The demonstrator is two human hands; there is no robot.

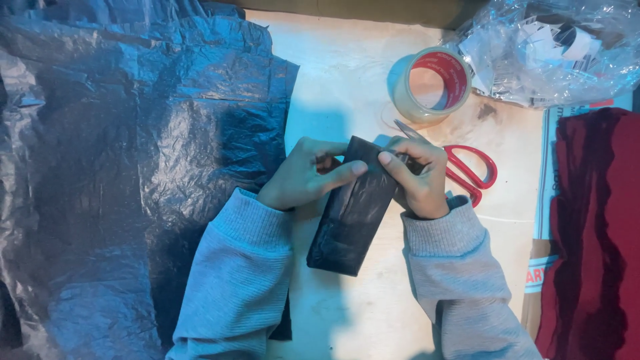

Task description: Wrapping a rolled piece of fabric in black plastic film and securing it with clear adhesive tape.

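Note:
A small rectangular package wrapped in black plastic (350, 217) lies tilted on the pale wooden table (347, 87). My left hand (303, 175) grips its upper left side, thumb laid across the top face. My right hand (417, 177) holds the upper right corner, fingers pressed on the wrap's edge. Both hands meet at the package's far end. Grey sweatshirt sleeves cover both wrists.
A large sheet of dark crinkled plastic (120, 167) covers the table's left half. A roll of clear tape (432, 85) stands beyond my hands. Red-handled scissors (467, 170) lie behind my right hand. A clear bag of paper pieces (553, 50) sits top right; dark red cloth (593, 233) lies right.

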